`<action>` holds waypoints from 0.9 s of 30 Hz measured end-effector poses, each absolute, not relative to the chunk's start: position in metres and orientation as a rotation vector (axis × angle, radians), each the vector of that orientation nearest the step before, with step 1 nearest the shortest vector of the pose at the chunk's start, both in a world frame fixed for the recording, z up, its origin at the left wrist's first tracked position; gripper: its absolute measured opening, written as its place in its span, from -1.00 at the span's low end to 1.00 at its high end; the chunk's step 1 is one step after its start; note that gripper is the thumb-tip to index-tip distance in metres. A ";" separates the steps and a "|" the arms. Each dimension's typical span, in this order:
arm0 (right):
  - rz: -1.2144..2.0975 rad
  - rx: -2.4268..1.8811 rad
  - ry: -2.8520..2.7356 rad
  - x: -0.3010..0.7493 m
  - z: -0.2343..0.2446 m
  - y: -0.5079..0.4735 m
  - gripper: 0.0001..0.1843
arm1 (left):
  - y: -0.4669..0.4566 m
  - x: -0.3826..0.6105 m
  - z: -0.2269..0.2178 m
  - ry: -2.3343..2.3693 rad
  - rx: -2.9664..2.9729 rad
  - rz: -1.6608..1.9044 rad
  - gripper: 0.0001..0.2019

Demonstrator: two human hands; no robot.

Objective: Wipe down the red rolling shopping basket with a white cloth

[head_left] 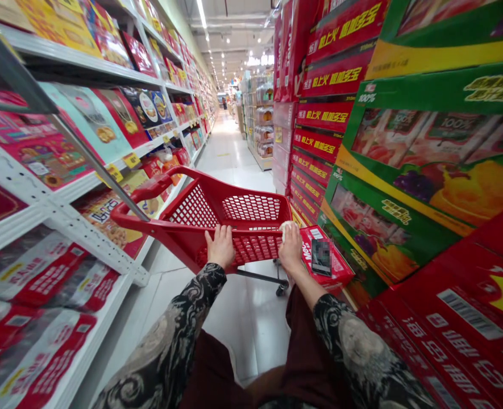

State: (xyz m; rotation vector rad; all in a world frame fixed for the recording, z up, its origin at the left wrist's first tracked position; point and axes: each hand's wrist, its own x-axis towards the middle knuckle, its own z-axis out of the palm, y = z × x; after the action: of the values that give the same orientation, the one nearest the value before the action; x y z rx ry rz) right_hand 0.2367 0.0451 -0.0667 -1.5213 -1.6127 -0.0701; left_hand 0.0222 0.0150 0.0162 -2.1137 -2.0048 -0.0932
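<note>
I stand in a supermarket aisle behind a red plastic shopping cart (pixel 251 207), its mesh basket ahead of me. My left hand (pixel 220 247) lies open, fingers spread over the near rim. My right hand (pixel 291 248) closes around a white wad (pixel 286 229), perhaps tissue, against the same rim. Just beside that hand, a red carton (pixel 339 267) carries a phone (pixel 321 257) with a blurred screen; I cannot tell whether the carton rests on the cart. The cart stands between white shelves (pixel 59 210) of boxed goods and stacked juice cartons (pixel 404 170).
</note>
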 end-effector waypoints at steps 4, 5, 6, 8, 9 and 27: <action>-0.058 -1.508 -1.687 0.218 -0.061 0.047 -0.40 | 0.011 0.025 0.016 -2.021 -2.087 -0.121 -0.35; -0.058 -1.492 -1.720 0.214 -0.057 0.047 -0.42 | 0.010 0.025 0.017 -2.020 -2.086 -0.127 -0.36; -0.060 -1.470 -1.753 0.210 -0.054 0.047 -0.43 | 0.009 0.025 0.017 -2.018 -2.085 -0.129 -0.36; -0.059 -1.401 -1.826 0.200 -0.049 0.047 -0.44 | 0.007 0.024 0.018 -2.017 -2.078 -0.126 -0.38; -0.056 -1.356 -1.869 0.195 -0.048 0.047 -0.44 | 0.006 0.024 0.018 -2.017 -2.074 -0.122 -0.39; -0.154 -1.421 -1.822 0.227 -0.054 0.047 -0.40 | -0.017 0.038 0.014 -1.909 -2.236 -0.133 -0.39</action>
State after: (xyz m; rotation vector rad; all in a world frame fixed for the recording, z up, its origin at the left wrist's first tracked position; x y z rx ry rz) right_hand 0.2272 0.0465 -0.0540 -1.4205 -1.8216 -0.1536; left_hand 0.0383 -0.0168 0.0139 -2.2362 -1.9089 -0.1331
